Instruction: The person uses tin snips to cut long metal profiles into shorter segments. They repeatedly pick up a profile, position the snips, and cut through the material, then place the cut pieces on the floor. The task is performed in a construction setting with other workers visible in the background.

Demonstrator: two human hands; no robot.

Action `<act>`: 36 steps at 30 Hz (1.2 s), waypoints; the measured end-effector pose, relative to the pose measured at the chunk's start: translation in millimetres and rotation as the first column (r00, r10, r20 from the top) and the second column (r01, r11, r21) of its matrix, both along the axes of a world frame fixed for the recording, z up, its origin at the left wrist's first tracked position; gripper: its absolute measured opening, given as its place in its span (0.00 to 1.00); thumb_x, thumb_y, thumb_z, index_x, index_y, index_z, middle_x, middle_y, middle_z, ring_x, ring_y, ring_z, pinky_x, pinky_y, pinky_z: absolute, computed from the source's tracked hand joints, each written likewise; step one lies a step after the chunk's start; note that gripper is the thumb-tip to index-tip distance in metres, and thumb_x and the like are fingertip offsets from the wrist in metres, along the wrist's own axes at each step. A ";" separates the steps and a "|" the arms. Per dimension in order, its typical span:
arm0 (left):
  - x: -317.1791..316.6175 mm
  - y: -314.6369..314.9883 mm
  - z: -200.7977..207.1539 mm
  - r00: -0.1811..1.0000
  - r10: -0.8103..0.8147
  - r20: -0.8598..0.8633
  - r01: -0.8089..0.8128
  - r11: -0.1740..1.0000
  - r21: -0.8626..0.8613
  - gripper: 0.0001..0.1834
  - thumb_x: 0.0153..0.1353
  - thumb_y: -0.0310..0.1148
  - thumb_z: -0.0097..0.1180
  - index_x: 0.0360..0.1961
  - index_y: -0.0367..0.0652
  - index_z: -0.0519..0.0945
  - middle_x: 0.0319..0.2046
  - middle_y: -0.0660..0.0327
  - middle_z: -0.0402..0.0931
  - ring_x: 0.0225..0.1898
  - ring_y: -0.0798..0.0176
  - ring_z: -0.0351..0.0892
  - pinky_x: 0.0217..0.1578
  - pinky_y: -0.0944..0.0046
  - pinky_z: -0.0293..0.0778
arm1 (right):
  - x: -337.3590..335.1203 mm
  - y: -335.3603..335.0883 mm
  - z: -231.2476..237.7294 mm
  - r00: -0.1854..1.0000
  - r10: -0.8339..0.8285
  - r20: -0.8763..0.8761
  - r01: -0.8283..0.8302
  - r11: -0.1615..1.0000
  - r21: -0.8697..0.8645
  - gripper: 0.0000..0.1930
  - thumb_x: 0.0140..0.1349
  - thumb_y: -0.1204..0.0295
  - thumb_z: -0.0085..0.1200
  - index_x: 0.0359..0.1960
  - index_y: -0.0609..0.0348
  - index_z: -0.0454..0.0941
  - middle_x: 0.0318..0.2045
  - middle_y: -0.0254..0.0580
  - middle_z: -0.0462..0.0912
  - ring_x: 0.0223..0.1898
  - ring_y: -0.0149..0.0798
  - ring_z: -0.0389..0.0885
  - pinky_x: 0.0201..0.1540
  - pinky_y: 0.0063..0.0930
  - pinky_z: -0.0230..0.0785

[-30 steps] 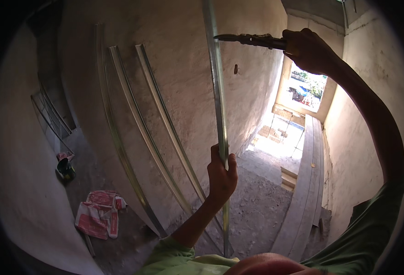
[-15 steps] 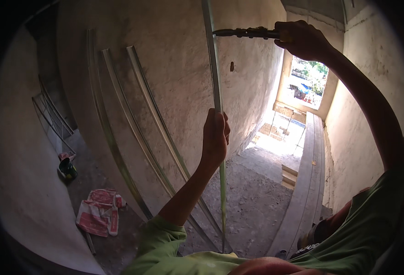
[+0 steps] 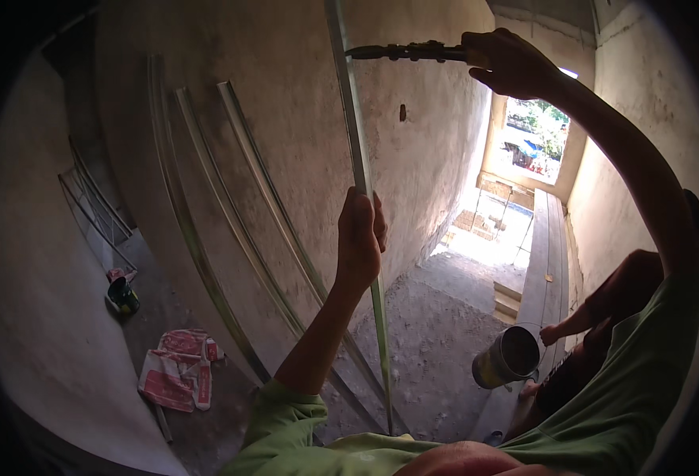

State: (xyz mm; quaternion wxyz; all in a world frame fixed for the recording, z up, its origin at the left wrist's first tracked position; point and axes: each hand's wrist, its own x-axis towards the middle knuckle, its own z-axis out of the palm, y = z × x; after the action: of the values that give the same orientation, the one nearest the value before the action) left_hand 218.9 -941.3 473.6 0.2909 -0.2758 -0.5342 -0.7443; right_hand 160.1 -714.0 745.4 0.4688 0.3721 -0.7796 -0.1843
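Note:
In front of me stands a long, thin metal channel (image 3: 354, 131), nearly upright and leaning slightly left at the top. My left hand (image 3: 359, 242) is wrapped around it at mid-height. Higher up, my right hand (image 3: 516, 65) is closed on the handles of dark tin snips (image 3: 421, 52). The snips point left, and their jaws meet the channel's edge near its top; whether the metal is between them is hard to tell. More metal channels (image 3: 246, 147) lean on the wall to the left.
At the lower right another person's hand (image 3: 552, 335) is beside a bucket (image 3: 516, 353). Long planks (image 3: 544, 262) run along the right wall toward a bright window opening (image 3: 533, 139). Red-and-white sacks (image 3: 176, 371) and a dark pail (image 3: 123, 296) are on the left floor.
The channel's upper part, both my hands and the snips have shifted slightly left. Another person with a bucket has come into view at the lower right.

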 end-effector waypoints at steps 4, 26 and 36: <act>3.0 1.6 3.6 0.998 -0.019 0.055 0.017 0.999 0.041 0.22 0.73 0.56 0.38 0.33 0.48 0.65 0.17 0.73 0.55 0.14 0.79 0.49 0.14 0.73 0.51 | -2.3 -6.0 3.0 0.994 -0.084 0.076 0.089 0.993 -0.073 0.15 0.60 0.70 0.61 0.46 0.51 0.71 0.39 0.39 0.81 0.44 0.47 0.78 0.53 0.43 0.73; 20.4 -32.6 -31.4 0.972 0.231 0.032 -0.231 0.973 -0.010 0.24 0.72 0.58 0.38 0.33 0.48 0.65 0.17 0.72 0.56 0.15 0.78 0.51 0.15 0.72 0.52 | 31.2 -8.1 -31.6 0.961 0.073 0.266 -0.019 0.980 -0.198 0.11 0.57 0.71 0.59 0.41 0.53 0.73 0.34 0.44 0.81 0.43 0.50 0.82 0.43 0.46 0.75; 42.9 -18.0 -39.1 0.944 0.328 0.031 -0.325 0.943 -0.074 0.16 0.76 0.46 0.37 0.36 0.46 0.64 0.19 0.71 0.55 0.20 0.77 0.54 0.21 0.70 0.55 | 48.0 -21.7 -46.5 0.983 0.164 0.080 -0.149 0.975 -0.163 0.12 0.57 0.69 0.59 0.41 0.53 0.72 0.31 0.46 0.80 0.42 0.53 0.81 0.45 0.48 0.75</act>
State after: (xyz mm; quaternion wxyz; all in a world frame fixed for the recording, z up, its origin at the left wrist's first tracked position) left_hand 261.8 -959.3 434.6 0.3890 -0.1775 -0.6037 -0.6729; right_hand 208.1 -735.6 698.8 0.4728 0.4025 -0.7809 -0.0674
